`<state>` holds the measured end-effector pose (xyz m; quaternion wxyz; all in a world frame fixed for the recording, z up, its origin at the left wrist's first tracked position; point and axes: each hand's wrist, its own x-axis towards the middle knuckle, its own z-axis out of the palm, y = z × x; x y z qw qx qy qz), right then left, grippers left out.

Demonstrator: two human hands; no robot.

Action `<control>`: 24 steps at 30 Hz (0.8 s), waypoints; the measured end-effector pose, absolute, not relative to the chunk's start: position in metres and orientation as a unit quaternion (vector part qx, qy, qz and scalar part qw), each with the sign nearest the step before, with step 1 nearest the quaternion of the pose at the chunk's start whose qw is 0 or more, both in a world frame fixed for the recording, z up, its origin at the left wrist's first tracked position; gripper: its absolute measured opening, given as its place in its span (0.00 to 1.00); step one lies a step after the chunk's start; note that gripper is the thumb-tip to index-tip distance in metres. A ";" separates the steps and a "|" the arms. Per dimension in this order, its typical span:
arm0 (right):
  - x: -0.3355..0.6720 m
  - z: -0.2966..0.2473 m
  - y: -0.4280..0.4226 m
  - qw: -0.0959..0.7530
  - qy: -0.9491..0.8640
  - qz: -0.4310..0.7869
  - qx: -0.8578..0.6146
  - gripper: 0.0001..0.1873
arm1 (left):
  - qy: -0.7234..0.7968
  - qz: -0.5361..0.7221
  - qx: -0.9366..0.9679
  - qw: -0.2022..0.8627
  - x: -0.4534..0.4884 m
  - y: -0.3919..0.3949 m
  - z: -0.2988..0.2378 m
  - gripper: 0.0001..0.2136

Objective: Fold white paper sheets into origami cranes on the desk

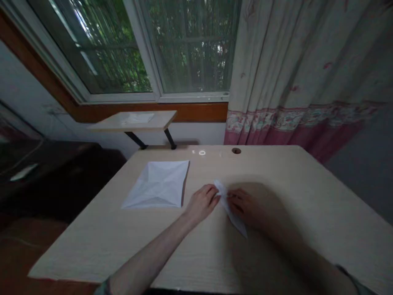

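A narrow piece of folded white paper (235,219) lies slanted between my hands, its pointed end toward me. My left hand (202,200) pinches its left edge near the far end, fingers closed. From the other side my right hand (245,207) grips it with bent fingers; the hand is in shadow and part of the paper is hidden behind it. To the left of my hands rests a creased square white sheet (162,184), touched by neither hand.
The pale wooden desk (123,246) bears both papers and has a round cable hole (236,150) at its back. A small raised shelf (162,119) with white paper (139,118) stands at the back left. A window (190,45) and a curtain (276,73) are behind.
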<state>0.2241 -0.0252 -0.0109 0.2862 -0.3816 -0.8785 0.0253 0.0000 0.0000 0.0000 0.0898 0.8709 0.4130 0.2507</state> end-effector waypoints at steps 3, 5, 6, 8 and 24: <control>0.225 -0.010 -0.026 0.293 -0.878 0.038 -0.377 0.12 | 0.408 0.254 0.871 0.101 0.001 0.000 -0.002 0.06; 0.226 -0.008 -0.027 0.294 -0.879 0.068 -0.370 0.12 | 0.400 0.261 0.872 0.106 0.001 0.000 -0.004 0.06; 0.226 -0.006 -0.027 0.295 -0.879 0.089 -0.365 0.12 | 0.394 0.265 0.874 0.107 0.001 0.000 -0.005 0.07; 0.225 -0.004 -0.028 0.301 -0.873 0.133 -0.359 0.13 | 0.383 0.278 0.874 0.107 0.001 0.001 -0.006 0.07; 0.230 -0.002 -0.021 0.321 -0.858 0.203 -0.346 0.16 | 0.334 0.249 0.887 0.200 -0.001 -0.005 0.006 0.10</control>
